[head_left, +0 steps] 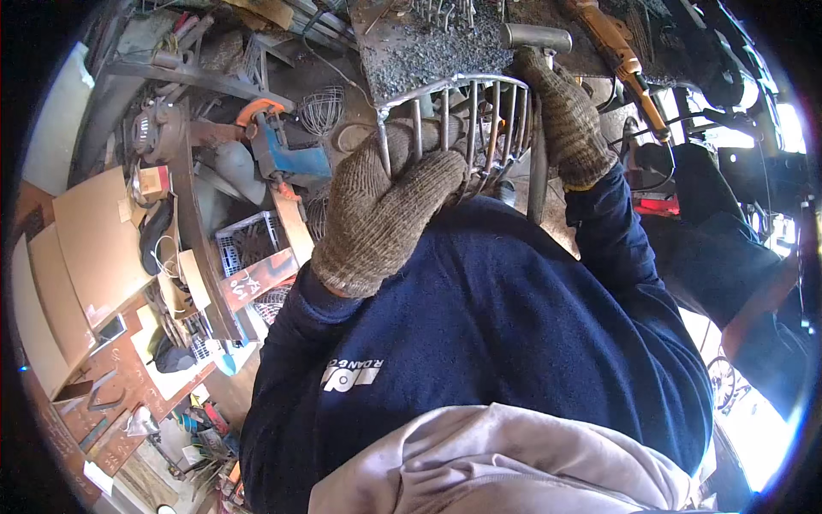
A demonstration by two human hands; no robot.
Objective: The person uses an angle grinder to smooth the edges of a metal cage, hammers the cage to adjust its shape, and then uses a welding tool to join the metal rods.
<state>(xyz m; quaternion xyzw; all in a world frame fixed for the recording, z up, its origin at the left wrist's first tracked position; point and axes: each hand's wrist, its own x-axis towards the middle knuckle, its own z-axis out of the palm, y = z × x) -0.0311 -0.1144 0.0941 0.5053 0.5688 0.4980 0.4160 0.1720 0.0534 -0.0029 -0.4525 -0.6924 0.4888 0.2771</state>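
In the head view, a barred metal frame (444,110) is clasped by the gloved left hand (385,206) beside the grit-strewn bench (377,38), presumably for steadiness; a hammer (537,37) is gripped just below its head by the right hand (569,124), probably for control.

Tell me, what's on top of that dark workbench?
Grey grit and thin metal rods are on the workbench. The hammer, held in the right hand, covers a patch from view, so anything behind it can't be seen.
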